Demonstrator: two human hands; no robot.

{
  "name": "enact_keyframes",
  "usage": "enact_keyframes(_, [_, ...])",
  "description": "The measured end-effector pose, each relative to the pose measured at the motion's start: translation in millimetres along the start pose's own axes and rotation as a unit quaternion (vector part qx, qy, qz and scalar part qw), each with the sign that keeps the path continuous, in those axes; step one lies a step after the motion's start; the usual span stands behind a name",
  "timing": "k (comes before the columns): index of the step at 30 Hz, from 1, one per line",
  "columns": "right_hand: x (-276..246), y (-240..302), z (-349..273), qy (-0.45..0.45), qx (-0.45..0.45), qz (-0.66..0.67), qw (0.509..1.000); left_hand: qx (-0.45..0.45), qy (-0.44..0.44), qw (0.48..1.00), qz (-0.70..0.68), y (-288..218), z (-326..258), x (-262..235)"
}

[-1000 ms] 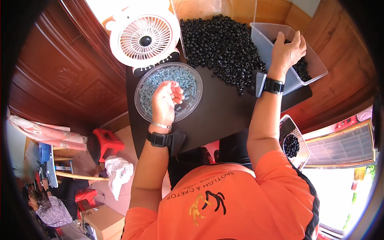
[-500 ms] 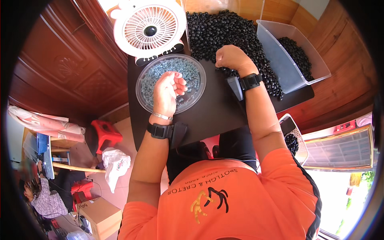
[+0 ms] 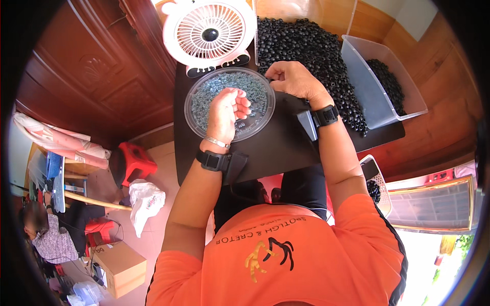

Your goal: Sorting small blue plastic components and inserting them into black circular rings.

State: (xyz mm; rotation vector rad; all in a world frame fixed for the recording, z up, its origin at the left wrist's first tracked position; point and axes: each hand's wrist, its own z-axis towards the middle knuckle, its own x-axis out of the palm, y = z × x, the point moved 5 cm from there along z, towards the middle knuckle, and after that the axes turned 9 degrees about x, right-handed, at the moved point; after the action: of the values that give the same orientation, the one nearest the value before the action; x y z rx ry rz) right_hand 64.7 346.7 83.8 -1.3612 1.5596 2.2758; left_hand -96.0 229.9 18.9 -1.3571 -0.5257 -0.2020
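Note:
My left hand [image 3: 228,113] is above a round clear tub [image 3: 247,130] of small bluish, translucent pieces [image 3: 209,86]. Its fingers curl in toward the palm, and whatever they may hold is hidden. Between that tub and a big heap of small black ring-like pieces [image 3: 306,43], my right hand [image 3: 297,81] has thumb and fingers drawn together in a pinch. Its fingertips come close to the tub's right rim; anything between them is too small to make out. Both wrists carry black strapped devices.
A white fan [image 3: 210,34] stands behind the tub on the dark table [image 3: 275,150]. At the right is a clear bin [image 3: 365,97] with more black pieces. A white basket [image 3: 385,204] sits beside the table's right side. Another person [image 3: 56,237] is far left, past a red stool [image 3: 137,160].
My right hand has left the near edge of the black heap and moved left toward the tub. The left hand remains curled over the tub. The whole view has shifted slightly.

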Motion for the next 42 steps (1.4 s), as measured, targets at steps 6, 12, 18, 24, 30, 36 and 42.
enact_keyframes(6, [27.3,51.0,-15.3,0.015,-0.197,0.059,0.978,-0.005,0.026,1.0,0.008,-0.1,-1.6,9.8])
enact_keyframes(12, [35.3,58.3,-20.0,-0.034,-0.231,0.004,0.972,-0.007,0.045,0.999,0.007,3.9,1.3,6.1])
enact_keyframes(18, [32.8,61.3,-24.1,-0.103,-0.272,-0.081,0.953,-0.003,0.044,0.999,0.003,0.0,3.0,5.8])
enact_keyframes(24, [35.2,60.5,-23.3,-0.111,-0.303,-0.075,0.944,0.011,-0.003,1.0,-0.002,0.0,5.1,-3.5])
enact_keyframes(30, [40.5,54.1,-20.4,-0.041,-0.261,-0.03,0.964,0.029,-0.091,0.995,-0.015,-7.4,4.7,-19.5])
enact_keyframes(36, [71.1,37.0,-18.0,0.145,-0.155,-0.18,0.961,0.022,-0.093,0.995,-0.015,-6.9,3.8,-15.1])
enact_keyframes(42, [75.0,36.3,-12.2,0.025,-0.227,-0.172,0.958,0.034,-0.104,0.994,-0.005,-8.3,5.1,-16.9])
